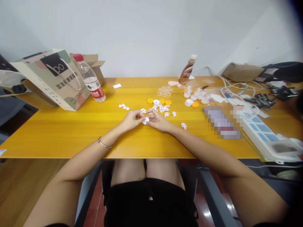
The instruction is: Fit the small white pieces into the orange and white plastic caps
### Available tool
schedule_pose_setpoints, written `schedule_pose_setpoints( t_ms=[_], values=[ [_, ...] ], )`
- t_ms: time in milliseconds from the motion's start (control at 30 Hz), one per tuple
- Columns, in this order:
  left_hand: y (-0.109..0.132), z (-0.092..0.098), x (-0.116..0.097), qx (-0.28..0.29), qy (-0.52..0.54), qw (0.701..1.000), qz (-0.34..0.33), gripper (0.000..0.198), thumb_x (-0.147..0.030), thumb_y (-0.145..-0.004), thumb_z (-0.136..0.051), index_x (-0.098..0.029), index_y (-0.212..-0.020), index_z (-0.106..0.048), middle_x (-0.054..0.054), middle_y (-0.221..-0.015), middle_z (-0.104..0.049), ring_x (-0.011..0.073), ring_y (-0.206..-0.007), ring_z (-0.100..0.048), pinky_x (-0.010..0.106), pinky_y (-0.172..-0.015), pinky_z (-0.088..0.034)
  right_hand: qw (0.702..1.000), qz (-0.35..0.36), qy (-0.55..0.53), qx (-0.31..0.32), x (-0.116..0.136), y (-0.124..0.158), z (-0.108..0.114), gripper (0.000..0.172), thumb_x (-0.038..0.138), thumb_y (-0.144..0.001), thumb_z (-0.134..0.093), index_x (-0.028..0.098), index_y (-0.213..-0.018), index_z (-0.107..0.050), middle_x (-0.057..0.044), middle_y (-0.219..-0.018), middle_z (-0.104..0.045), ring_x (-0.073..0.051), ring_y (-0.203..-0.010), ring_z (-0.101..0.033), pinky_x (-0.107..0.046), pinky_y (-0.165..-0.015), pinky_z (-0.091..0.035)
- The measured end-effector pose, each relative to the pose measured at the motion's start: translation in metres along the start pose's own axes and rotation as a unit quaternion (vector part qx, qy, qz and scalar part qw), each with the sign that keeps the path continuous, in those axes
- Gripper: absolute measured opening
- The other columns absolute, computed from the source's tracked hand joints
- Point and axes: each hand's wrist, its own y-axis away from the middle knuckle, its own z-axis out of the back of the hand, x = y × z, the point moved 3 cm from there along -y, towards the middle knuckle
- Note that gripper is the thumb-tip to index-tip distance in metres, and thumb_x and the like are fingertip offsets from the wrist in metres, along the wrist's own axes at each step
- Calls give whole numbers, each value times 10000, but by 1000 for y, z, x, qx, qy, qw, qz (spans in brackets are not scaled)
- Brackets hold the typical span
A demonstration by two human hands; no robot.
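Between my two hands, just above the table, is a small round white plastic piece [145,120]. My left hand [133,119] pinches it from the left with thumb and forefinger. From the other side, my right hand [158,120] grips its edge with curled fingers. Right behind my hands lies a pile of white perforated plastic parts [163,108], with a few loose ones to the right. Yellow and white round caps [162,101] stand in a row beyond the pile. Several small white pieces [124,106] lie to the left.
A water bottle [91,80] and a paper bag [56,78] stand at the left. Clear rings [165,91], clear-and-orange plastic pieces [197,94] and a brown drink bottle [187,70] are at the back. A blurred-out object [222,123], cables and a white power strip [267,135] occupy the right side.
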Motion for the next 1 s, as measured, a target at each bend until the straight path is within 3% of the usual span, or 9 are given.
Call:
schedule_pose_setpoints(
  t_ms=[300, 533, 833, 1000],
  values=[
    [0, -3, 8, -22, 104, 994, 9, 259, -217, -719, -698, -169, -816, -463, -19, -742, -596, 93, -673, -603, 246, -678, -488, 1000, 9, -4, 7, 1, 0, -1, 381, 369, -739, -681, 238, -986, -422, 45, -745, -564, -113, -695, -567, -258, -659, -439],
    [-3, -5, 10, -25, 179, 983, 30, 303, -240, -676, -751, -147, -814, -498, -26, -708, -588, 63, -613, -567, 216, -627, -469, 1000, -4, -15, 20, 1, -1, 2, 328, 325, -715, -700, 215, -933, -480, 42, -739, -568, -106, -697, -574, -277, -703, -463],
    [-2, -5, 8, -35, 143, 989, 27, 250, -341, -714, -703, -145, -807, -578, 17, -760, -643, 93, -667, -584, 233, -661, -465, 998, -19, -50, 41, 2, -1, 5, 367, 250, -675, -733, 208, -938, -481, 34, -813, -601, -95, -739, -581, -270, -742, -460],
    [-1, -2, 4, -61, 87, 994, 9, 257, -412, -792, -608, -154, -798, -595, 20, -753, -646, 102, -671, -569, 227, -658, -445, 999, -23, -49, 6, 0, -3, 10, 409, 239, -624, -757, 218, -929, -485, 17, -863, -631, -121, -816, -608, -302, -798, -470]
  ],
)
